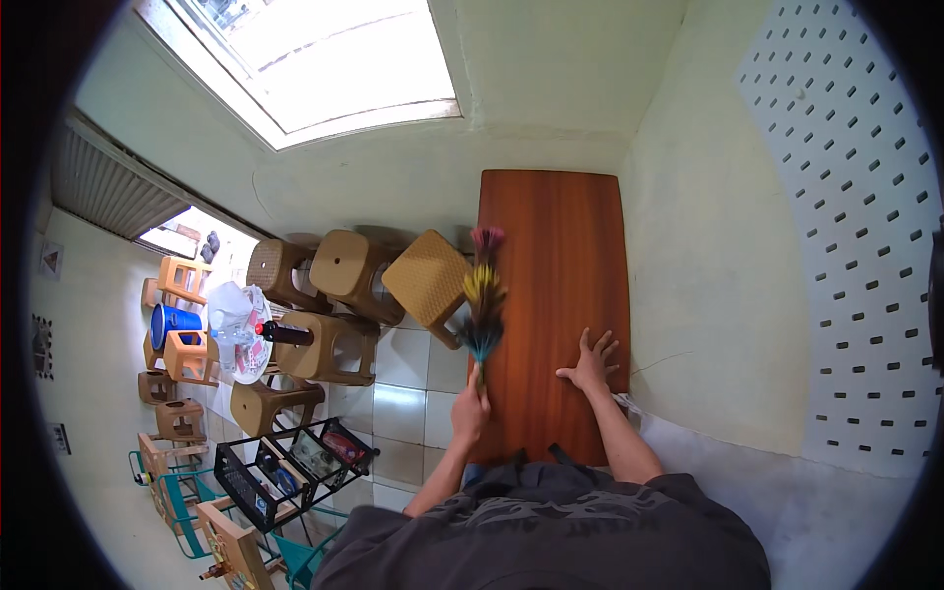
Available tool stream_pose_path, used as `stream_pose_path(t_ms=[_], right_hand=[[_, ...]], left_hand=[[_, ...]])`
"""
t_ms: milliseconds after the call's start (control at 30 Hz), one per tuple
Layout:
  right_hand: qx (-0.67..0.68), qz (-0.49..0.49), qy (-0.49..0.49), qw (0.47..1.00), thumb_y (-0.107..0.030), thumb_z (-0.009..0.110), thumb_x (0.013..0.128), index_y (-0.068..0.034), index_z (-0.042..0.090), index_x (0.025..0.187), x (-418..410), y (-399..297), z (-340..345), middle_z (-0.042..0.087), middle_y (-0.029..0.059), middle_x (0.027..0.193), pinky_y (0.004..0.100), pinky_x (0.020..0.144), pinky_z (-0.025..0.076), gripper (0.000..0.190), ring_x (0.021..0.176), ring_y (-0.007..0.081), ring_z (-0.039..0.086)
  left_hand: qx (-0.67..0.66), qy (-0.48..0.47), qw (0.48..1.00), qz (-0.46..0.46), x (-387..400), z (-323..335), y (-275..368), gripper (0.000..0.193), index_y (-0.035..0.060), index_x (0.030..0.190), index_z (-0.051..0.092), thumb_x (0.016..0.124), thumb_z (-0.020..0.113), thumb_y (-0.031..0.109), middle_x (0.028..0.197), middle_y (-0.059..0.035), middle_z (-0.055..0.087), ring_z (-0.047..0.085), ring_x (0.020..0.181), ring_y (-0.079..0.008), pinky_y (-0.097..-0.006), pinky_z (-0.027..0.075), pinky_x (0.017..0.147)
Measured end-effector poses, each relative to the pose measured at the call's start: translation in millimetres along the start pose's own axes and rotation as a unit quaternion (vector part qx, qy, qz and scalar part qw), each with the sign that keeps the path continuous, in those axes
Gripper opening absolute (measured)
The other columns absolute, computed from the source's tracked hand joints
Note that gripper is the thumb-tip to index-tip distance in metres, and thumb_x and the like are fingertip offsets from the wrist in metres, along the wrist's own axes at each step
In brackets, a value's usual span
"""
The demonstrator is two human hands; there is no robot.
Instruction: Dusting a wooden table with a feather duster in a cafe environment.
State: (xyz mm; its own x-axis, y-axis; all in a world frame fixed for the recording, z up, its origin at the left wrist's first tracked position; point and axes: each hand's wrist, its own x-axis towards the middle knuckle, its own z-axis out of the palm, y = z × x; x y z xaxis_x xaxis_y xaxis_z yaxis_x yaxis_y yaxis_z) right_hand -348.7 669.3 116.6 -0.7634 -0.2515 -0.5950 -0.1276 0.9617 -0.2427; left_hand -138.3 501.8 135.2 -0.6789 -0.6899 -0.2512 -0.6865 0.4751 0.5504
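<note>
A feather duster (483, 295) with pink, yellow, dark and blue-green bands is held by its handle in my left hand (470, 415), at the left long edge of the reddish-brown wooden table (553, 258). Its pink tip points away from me. On the right part of the tabletop my right hand (590, 365) is spread with its fingers apart and holds nothing. The palm faces down, on or just above the wood; which of the two cannot be told.
Brown plastic stools (428, 276) stand left of the table, one close to its edge. Farther left are a round table (258, 354) with a dark bottle (287, 333), a blue bucket (175, 327) and a black rack (295, 472). A wall (708, 295) borders the table's right side.
</note>
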Motion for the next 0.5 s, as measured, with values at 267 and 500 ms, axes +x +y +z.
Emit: stream_pose_path(t_ms=[267, 500], right_hand=[[-0.013, 0.013, 0.001, 1.0, -0.045, 0.086, 0.06, -0.024, 0.003, 0.153, -0.4, 0.7, -0.1, -0.018, 0.0238, 0.154, 0.0755, 0.102, 0.016, 0.126, 0.142, 0.0461, -0.012], [-0.006, 0.006, -0.002, 1.0, -0.044, 0.087, 0.06, -0.026, 0.005, 0.153, -6.4, -9.0, -1.0, -0.018, 0.0228, 0.155, 0.0755, 0.103, 0.015, 0.125, 0.142, 0.0464, -0.011]], left_hand=[[-0.024, -0.01, 1.0, -0.015, 22.9, -4.9, 9.8, 0.046, 0.0229, 0.135, 0.049, 0.09, 0.056, 0.02, 0.078, -0.0244, 0.064, 0.062, 0.072, -0.0441, -0.0524, 0.049, 0.062], [-0.045, 0.08, 0.994, 0.064, 197.5, -23.5, 57.8, 0.039, 0.0227, 0.125, 0.059, 0.086, 0.056, 0.029, 0.091, -0.0229, 0.067, 0.064, 0.086, -0.0405, -0.0503, 0.052, 0.076]])
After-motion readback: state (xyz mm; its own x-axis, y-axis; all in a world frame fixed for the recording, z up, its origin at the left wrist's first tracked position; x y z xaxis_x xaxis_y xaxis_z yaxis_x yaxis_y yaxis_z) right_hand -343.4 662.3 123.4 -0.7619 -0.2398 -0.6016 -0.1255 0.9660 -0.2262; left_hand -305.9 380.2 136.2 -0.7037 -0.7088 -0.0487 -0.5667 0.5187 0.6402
